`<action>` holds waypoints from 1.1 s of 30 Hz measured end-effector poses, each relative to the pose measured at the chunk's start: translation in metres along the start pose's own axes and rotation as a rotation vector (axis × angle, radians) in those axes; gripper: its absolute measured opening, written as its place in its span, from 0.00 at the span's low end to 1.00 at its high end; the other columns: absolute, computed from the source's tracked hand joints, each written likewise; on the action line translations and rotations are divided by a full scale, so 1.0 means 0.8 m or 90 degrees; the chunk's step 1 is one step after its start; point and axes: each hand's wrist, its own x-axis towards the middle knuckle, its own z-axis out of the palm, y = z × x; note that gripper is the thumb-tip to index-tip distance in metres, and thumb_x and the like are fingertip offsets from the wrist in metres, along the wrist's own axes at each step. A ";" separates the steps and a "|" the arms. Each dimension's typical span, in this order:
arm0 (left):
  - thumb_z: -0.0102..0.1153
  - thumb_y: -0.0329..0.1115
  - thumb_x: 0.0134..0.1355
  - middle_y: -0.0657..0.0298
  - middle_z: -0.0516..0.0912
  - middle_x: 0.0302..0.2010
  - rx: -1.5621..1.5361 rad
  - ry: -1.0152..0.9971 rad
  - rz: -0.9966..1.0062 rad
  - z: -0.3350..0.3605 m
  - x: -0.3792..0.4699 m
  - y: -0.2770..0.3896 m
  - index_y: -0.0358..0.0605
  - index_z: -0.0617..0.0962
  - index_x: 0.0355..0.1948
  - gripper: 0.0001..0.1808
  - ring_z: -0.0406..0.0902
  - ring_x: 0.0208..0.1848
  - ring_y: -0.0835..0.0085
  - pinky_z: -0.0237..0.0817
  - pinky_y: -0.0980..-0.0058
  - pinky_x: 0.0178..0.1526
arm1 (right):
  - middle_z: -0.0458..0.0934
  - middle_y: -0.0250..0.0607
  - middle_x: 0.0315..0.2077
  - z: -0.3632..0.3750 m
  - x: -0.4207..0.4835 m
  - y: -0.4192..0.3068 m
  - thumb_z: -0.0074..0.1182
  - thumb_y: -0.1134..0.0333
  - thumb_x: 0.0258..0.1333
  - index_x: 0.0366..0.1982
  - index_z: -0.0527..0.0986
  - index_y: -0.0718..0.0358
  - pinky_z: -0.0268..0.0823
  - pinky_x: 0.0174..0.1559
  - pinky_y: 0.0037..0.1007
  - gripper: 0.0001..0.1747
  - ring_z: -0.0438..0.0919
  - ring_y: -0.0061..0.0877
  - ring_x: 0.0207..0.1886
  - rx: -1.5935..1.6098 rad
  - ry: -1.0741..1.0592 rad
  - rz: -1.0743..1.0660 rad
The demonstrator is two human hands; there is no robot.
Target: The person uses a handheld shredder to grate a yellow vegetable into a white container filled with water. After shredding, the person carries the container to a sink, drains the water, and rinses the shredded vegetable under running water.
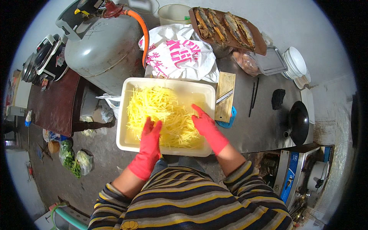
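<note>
Before me is a cream plastic basin (168, 81) with cloudy water and a large heap of pale yellow shreds (155, 99), which look like potato. I wear pink rubber gloves. My left hand (150, 136) is over the near left part of the basin, its fingertips apart at the edge of the shreds. At the right side of the heap, my right hand (207, 125) has its fingers spread, with nothing seen gripped. A wooden grater (225, 83) with a slanted metal blade lies just right of the basin, partly on a blue object (230, 120).
A grey gas cylinder (103, 51) with an orange hose (145, 31) stands at the left. Behind the basin are a white printed bag (181, 54) and a brown tray (244, 24) of fish. Black chopsticks (253, 96) and a wok (299, 122) lie to the right.
</note>
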 end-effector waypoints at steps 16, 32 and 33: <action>0.64 0.29 0.56 0.57 0.81 0.48 -0.123 -0.251 -0.138 -0.002 0.095 -0.002 0.40 0.73 0.54 0.25 0.80 0.48 0.63 0.73 0.62 0.51 | 0.76 0.45 0.52 0.013 0.032 -0.070 0.67 0.63 0.39 0.58 0.67 0.63 0.66 0.55 0.31 0.41 0.75 0.33 0.54 0.013 -0.221 0.062; 0.65 0.40 0.52 0.48 0.76 0.55 0.749 -0.004 0.366 -0.069 0.073 0.064 0.41 0.72 0.58 0.32 0.72 0.58 0.54 0.62 0.65 0.60 | 0.68 0.48 0.60 0.044 0.090 -0.086 0.53 0.50 0.56 0.62 0.65 0.49 0.58 0.63 0.36 0.32 0.66 0.41 0.63 -0.201 -0.092 -0.209; 0.64 0.38 0.53 0.48 0.76 0.55 0.754 0.039 0.404 -0.072 0.079 0.064 0.42 0.73 0.57 0.30 0.72 0.58 0.54 0.63 0.65 0.60 | 0.68 0.47 0.59 0.066 0.101 -0.091 0.51 0.49 0.58 0.62 0.65 0.49 0.58 0.63 0.37 0.31 0.66 0.42 0.62 -0.173 -0.107 -0.152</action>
